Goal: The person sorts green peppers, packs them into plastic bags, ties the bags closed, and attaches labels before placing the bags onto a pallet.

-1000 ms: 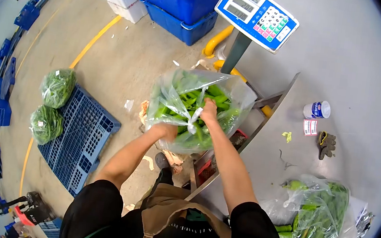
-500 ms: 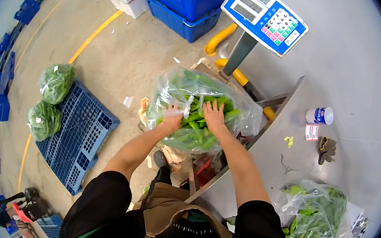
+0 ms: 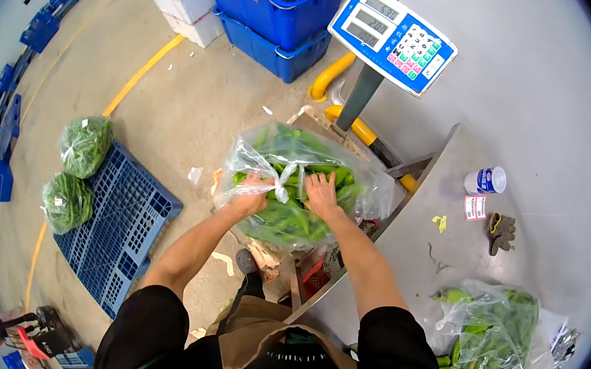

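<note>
A large clear plastic bag point(image 3: 362, 182) full of long green peppers point(image 3: 291, 217) is in front of me, below the scale display. A white twisted knot of plastic point(image 3: 282, 183) stands up at its middle, with peppers showing through an opening around it. My left hand point(image 3: 251, 197) is left of the knot, its fingers curled into the plastic at the opening. On the other side my right hand point(image 3: 321, 194) has bent fingers hooked at the opening's edge, over the peppers. The fingertips of both hands are partly hidden.
A scale display point(image 3: 393, 40) rises beyond the bag. Blue crates point(image 3: 271, 49) and white boxes point(image 3: 185, 5) stand behind. Left, two bags of greens point(image 3: 84, 147) rest by a blue pallet point(image 3: 117, 222). The metal table point(image 3: 404, 257) holds a tub point(image 3: 486, 180), glove point(image 3: 501, 234) and pepper bag point(image 3: 489, 348).
My fingers have gone from spread over the peppers to curled at the bag's opening. The bag's plastic has shifted, and the knot stands out more. The view has tilted slightly.
</note>
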`<state>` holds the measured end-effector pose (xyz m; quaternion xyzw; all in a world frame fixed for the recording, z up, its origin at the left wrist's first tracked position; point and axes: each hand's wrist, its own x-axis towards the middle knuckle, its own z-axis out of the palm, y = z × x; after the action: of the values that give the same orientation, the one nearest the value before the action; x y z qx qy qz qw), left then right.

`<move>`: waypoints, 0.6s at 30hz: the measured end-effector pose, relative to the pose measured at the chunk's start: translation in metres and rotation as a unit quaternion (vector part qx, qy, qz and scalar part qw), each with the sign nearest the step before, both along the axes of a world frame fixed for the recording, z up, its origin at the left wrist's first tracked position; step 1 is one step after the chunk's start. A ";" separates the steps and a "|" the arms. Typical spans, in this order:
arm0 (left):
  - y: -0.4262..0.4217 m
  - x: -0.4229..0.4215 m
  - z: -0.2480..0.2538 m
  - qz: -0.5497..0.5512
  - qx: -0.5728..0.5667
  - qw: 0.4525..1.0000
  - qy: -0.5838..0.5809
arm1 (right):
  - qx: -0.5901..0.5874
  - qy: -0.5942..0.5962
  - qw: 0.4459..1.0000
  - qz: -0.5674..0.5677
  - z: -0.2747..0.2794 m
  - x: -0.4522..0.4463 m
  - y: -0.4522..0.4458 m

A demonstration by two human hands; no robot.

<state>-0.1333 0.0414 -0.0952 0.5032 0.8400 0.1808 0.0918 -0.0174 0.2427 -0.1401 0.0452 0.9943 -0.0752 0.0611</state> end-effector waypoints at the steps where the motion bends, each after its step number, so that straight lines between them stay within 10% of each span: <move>1: -0.003 0.001 0.011 0.007 -0.028 0.999 -0.023 | -0.014 0.008 1.000 -0.014 -0.003 0.000 -0.001; 6: -0.029 -0.007 0.031 0.118 0.058 0.986 -0.099 | -0.132 0.101 0.986 -0.020 -0.023 -0.009 0.016; 11: -0.039 -0.010 0.107 0.097 0.211 0.960 -0.159 | -0.249 0.289 0.912 -0.153 0.074 -0.011 0.033; 15: -0.040 0.003 0.153 0.087 0.290 0.944 -0.128 | -0.448 0.351 0.796 -0.207 0.162 0.007 0.025; 18: -0.042 0.017 0.204 0.034 0.313 0.944 -0.099 | -0.656 0.388 0.604 -0.232 0.220 0.044 0.018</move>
<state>-0.1161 -0.0006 0.1092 0.4570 0.7444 0.4868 0.0065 0.0266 0.2602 0.0801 0.1885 0.5643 -0.7297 -0.3370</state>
